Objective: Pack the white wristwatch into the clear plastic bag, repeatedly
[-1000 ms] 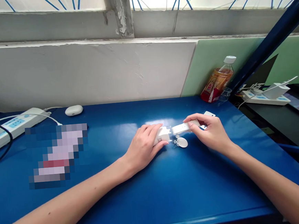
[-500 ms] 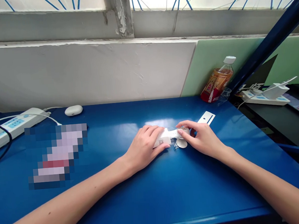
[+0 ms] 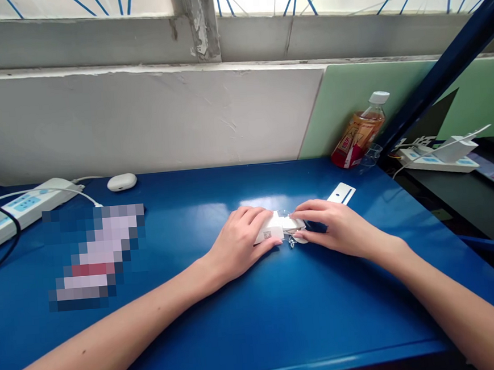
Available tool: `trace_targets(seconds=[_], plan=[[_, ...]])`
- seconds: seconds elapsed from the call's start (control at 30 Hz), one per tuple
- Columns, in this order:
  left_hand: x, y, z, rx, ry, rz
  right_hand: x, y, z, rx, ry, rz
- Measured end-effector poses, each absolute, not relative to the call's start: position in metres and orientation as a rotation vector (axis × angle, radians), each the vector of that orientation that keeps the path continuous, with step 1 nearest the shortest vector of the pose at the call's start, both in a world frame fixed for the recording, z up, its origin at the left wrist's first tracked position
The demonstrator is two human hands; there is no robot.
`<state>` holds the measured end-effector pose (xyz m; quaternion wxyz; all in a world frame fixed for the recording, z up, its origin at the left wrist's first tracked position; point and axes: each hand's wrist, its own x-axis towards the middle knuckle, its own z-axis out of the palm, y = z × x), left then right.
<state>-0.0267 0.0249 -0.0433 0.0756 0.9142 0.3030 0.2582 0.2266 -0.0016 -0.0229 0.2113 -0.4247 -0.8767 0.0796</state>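
My left hand (image 3: 245, 236) is wrapped over a small white box (image 3: 271, 228) lying on the blue desk, its thumb along the near side. A dark printed square shows on the box's near face. At the box's right end, my right hand (image 3: 333, 226) pinches a white piece with clear plastic (image 3: 291, 223) between thumb and fingers. The piece is partly hidden by those fingers, and its kind is unclear. A small metallic bit (image 3: 292, 242) hangs or lies by the right thumb, beside a partly covered round white piece. Behind my right hand lies a flat white slotted card (image 3: 342, 193).
On the blue desk (image 3: 249, 321), a white earbud case (image 3: 122, 182) and a power strip (image 3: 30, 203) sit at the left, near a blurred-out flat object (image 3: 102, 247). A drink bottle (image 3: 358, 133) leans at the back right. Another power strip (image 3: 437, 158) lies beyond the frame post.
My right hand has shifted slightly left toward the box, and less of the white piece sticks out of the box's end. My left hand has barely moved.
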Motion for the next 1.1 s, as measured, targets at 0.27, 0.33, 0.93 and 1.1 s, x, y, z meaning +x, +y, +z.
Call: trace_targets(seconds=[0.27, 0.33, 0.93, 1.1], plan=[[-0.027, 0.024, -0.043, 2.734, 0.881, 0.756, 0.222, -0.002, -0.03, -1.129, -2.355, 0.241], [-0.027, 0.025, -0.044, 2.734, 0.878, 0.749, 0.215, -0.002, -0.036, -1.127, -2.299, 0.261], [-0.026, 0.024, -0.042, 2.726, 0.902, 0.718, 0.216, -0.007, -0.025, -1.373, -2.17, 0.408], [-0.026, 0.024, -0.042, 2.715, 0.897, 0.724, 0.209, -0.011, -0.024, -1.344, -2.071, 0.637]])
